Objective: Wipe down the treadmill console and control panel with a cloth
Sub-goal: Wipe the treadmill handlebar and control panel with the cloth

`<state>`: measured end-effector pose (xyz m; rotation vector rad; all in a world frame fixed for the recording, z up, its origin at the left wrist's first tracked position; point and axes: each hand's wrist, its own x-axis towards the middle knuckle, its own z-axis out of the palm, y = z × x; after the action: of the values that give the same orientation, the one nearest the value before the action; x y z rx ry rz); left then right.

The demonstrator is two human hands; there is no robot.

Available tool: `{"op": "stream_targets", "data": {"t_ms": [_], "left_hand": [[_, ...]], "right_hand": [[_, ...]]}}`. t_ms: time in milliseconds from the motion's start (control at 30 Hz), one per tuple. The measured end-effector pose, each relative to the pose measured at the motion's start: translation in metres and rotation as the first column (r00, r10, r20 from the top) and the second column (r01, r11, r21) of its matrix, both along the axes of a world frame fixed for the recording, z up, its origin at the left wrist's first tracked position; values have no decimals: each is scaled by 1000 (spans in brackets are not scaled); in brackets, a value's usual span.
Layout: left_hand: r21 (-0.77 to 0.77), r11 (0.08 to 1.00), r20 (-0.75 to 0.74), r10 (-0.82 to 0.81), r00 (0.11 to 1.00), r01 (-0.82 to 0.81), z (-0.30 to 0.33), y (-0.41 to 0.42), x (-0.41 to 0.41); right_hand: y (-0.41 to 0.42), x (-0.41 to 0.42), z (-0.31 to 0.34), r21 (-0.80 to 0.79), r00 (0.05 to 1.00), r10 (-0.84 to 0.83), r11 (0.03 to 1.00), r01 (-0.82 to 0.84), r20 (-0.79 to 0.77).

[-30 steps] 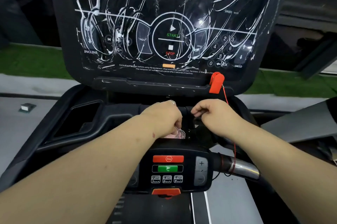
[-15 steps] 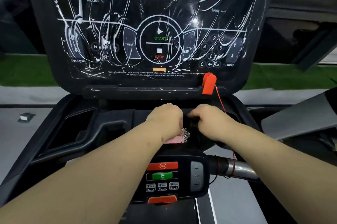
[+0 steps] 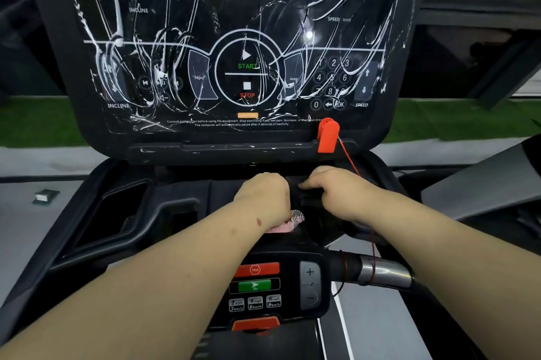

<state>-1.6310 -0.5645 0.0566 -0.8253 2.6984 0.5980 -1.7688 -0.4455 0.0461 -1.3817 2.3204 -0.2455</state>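
The treadmill console (image 3: 246, 8) stands tilted ahead, its dark screen streaked with white foam. Below it, over the tray, my two hands meet. My left hand (image 3: 263, 198) is curled, and a pink and white patterned cloth (image 3: 289, 222) sticks out under its palm. My right hand (image 3: 336, 195) pinches a piece of dark fabric (image 3: 295, 188) between the two hands; most of that fabric is lost against the black tray. Nearer me sits the small control panel (image 3: 310, 286) with red stop, green go and speed buttons; neither hand touches it.
A red safety clip (image 3: 328, 135) hangs on the console's lower edge, and its red cord runs down to the chrome handlebar (image 3: 383, 272). A deep recess (image 3: 117, 213) opens in the tray at left. Grey floor and green turf lie beyond.
Both hands have stayed together at the tray's middle, with small finger movements on the fabric. My view has shifted slightly, so the console sits a little differently in frame.
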Motion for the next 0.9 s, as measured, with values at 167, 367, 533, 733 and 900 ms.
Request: {"op": "stream_targets", "data": {"t_ms": [167, 367, 533, 733, 900], "left_hand": [[13, 1000, 157, -27, 987, 25, 8, 2, 1], [21, 997, 79, 68, 995, -70, 7, 6, -8], [6, 1000, 155, -14, 988, 13, 6, 7, -2], [13, 994, 60, 106, 993, -107, 5, 5, -10], [-32, 993, 101, 119, 988, -117, 5, 10, -10]], "right_hand": [[2, -4, 3, 33, 999, 39, 999, -39, 19], [-2, -4, 9, 65, 997, 76, 995, -77, 19], [-3, -3, 12, 77, 995, 94, 993, -95, 10], [-5, -6, 10, 89, 996, 88, 992, -89, 12], [-5, -7, 10, 103, 997, 78, 991, -80, 22]]}}
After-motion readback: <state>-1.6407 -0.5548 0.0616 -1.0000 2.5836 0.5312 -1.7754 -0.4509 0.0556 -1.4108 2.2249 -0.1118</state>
